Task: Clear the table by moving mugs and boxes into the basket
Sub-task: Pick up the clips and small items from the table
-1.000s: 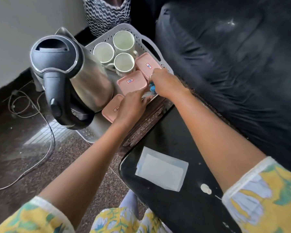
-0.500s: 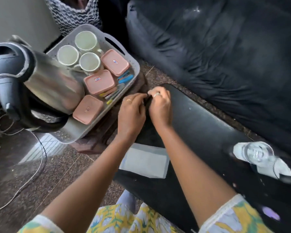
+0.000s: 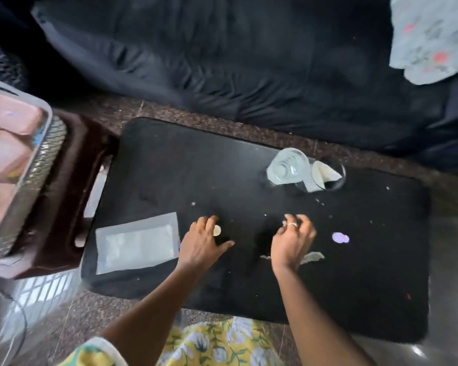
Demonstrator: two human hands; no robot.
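The grey basket [image 3: 27,178] sits at the far left on a brown stool [image 3: 72,196], with pink boxes [image 3: 11,120] inside; the mugs are out of frame. My left hand [image 3: 204,244] hovers over the middle of the black table [image 3: 185,167], fingers spread, holding nothing. My right hand [image 3: 292,239] is a little to its right, fingers loosely curled and empty, a ring on one finger. Both hands are blurred by motion.
A clear glass [image 3: 287,167] and a dark cup with paper in it [image 3: 325,175] stand at the table's far right. A white sheet [image 3: 136,243] lies near the left front corner. Small scraps and spots dot the tabletop. A black sofa [image 3: 249,62] runs behind.
Both hands left the basket and came back over the middle of the table. The view swung right, so the kettle and mugs dropped out of frame.
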